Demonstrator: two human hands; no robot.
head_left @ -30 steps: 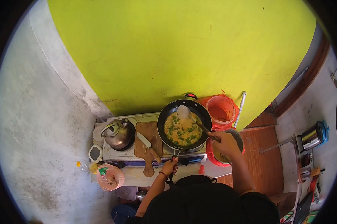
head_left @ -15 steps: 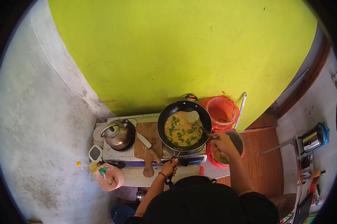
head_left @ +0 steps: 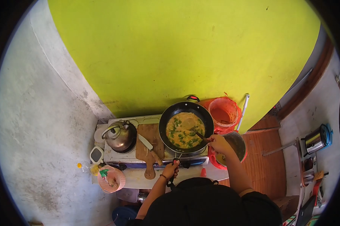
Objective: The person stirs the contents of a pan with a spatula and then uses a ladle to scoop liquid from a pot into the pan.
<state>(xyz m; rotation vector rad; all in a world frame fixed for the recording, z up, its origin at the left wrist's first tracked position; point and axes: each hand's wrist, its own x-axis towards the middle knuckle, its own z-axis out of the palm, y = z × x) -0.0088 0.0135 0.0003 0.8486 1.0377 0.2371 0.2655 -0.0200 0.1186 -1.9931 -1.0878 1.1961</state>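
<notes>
A black wok [head_left: 169, 113] holds an orange-yellow dish with broth and chopped green leaves [head_left: 183, 130]. My left hand [head_left: 171, 170] is closed round the wok's long black handle [head_left: 176, 161], which points toward me. Over the wok's right rim, my right hand [head_left: 219, 144] grips the dark handle of a ladle [head_left: 200, 136]. The ladle's head is down in the food and mostly hidden. Below my right wrist stands a pot [head_left: 237, 145] with some food in it, inside a red container.
Left of the wok, a knife [head_left: 145, 141] lies on a wooden cutting board [head_left: 149, 171] across the stove [head_left: 111, 154]. A metal kettle [head_left: 119, 141] sits on the left burner. A red bucket [head_left: 224, 110] is behind right; a pink basket [head_left: 111, 179] is front left.
The ladle's pale head, visible above the food before, has sunk into it. My right hand has shifted slightly left toward the wok. My left hand keeps its place on the handle.
</notes>
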